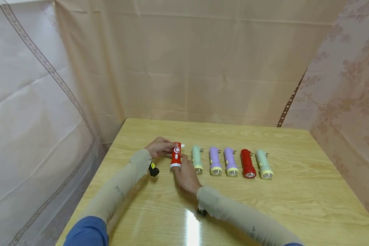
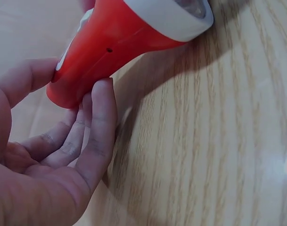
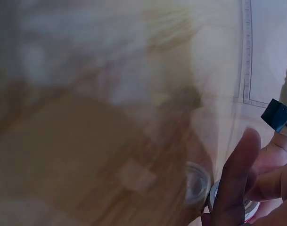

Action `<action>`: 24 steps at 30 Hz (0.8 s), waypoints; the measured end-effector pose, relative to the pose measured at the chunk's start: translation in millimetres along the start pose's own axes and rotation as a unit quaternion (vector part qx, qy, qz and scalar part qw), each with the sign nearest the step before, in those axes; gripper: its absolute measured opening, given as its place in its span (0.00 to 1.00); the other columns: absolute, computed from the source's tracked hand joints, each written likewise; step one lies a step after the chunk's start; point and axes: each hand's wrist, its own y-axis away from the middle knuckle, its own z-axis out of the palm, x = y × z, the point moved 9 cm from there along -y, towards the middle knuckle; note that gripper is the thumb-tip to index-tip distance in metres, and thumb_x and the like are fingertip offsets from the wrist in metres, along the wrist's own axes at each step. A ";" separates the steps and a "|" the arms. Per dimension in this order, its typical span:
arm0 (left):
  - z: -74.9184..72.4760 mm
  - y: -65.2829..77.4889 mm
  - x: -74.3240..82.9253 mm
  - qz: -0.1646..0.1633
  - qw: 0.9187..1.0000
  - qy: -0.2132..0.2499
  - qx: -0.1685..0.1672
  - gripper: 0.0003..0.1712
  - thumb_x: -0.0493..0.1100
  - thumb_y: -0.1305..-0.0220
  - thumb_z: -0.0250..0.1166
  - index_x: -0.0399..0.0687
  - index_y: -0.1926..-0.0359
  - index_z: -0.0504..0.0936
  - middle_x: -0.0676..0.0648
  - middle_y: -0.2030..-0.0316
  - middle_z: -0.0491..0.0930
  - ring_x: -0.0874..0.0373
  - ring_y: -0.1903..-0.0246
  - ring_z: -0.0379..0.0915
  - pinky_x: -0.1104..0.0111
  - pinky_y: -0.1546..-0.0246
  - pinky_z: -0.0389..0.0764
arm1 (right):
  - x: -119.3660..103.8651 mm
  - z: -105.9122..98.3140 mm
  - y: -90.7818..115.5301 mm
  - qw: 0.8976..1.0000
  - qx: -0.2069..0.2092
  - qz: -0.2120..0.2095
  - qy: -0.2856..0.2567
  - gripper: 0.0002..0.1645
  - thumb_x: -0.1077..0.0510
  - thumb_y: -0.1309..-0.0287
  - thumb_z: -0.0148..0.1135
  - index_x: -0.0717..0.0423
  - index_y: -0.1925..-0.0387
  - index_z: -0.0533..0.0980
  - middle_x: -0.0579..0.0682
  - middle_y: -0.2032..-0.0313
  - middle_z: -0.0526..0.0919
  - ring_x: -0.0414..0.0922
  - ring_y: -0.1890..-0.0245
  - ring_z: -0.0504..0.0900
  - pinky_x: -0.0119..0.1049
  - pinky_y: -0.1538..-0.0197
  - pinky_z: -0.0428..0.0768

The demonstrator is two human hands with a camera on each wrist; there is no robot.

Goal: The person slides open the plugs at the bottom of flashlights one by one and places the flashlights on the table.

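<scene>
A red flashlight (image 1: 176,158) with a white head rim and a white emblem lies at the left end of a row, its metal plug prongs sticking out to the right. My left hand (image 1: 160,147) pinches its tail end; in the left wrist view the thumb (image 2: 32,77) and fingertips press opposite sides of the red body (image 2: 115,42). At the lens end, my right hand (image 1: 187,176) holds the same flashlight by its head. In the right wrist view, a right-hand finger (image 3: 235,183) partly hides the lens, whose reflection shows in the glossy tabletop.
To the right lie a mint flashlight (image 1: 196,159), two purple flashlights (image 1: 214,159) (image 1: 230,160), a dark red flashlight (image 1: 247,162) and another mint flashlight (image 1: 263,162), lenses toward me. The wood-grain table (image 1: 264,205) backs onto a beige curtain (image 1: 187,68).
</scene>
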 end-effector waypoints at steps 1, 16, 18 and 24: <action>0.9 -0.1 0.9 0.000 1.000 -0.001 -0.001 0.22 0.41 0.40 0.68 0.30 0.50 0.76 0.37 0.58 0.82 0.48 0.61 0.82 0.57 0.56 0.82 | -1.7 -1.3 0.1 1.000 0.006 -0.009 0.011 0.33 0.54 0.36 0.58 0.60 0.35 0.58 0.56 0.59 0.72 0.47 0.64 0.72 0.36 0.67 0.75; 2.0 1.4 0.2 -0.004 0.999 -0.047 0.021 0.15 0.38 0.41 0.68 0.30 0.57 0.80 0.38 0.64 0.84 0.51 0.67 0.83 0.58 0.62 0.84 | -7.2 -1.1 2.7 0.998 -0.023 -0.045 0.030 0.19 0.62 0.34 0.54 0.46 0.45 0.66 0.54 0.65 0.70 0.47 0.66 0.70 0.33 0.75 0.74; 2.1 2.8 0.1 -0.004 0.998 -0.056 0.024 0.15 0.38 0.41 0.68 0.31 0.56 0.80 0.39 0.65 0.84 0.52 0.68 0.83 0.58 0.62 0.84 | -6.1 -0.4 1.9 0.998 -0.028 -0.047 0.030 0.18 0.62 0.34 0.54 0.45 0.46 0.67 0.53 0.65 0.70 0.47 0.65 0.70 0.33 0.74 0.74; -0.7 5.7 -0.4 -0.001 0.996 -0.085 0.030 0.16 0.41 0.40 0.68 0.35 0.55 0.80 0.40 0.64 0.83 0.53 0.70 0.82 0.59 0.65 0.84 | -2.9 1.2 1.1 0.998 -0.054 -0.036 -0.002 0.18 0.63 0.33 0.52 0.44 0.46 0.68 0.55 0.64 0.68 0.48 0.65 0.69 0.32 0.83 0.77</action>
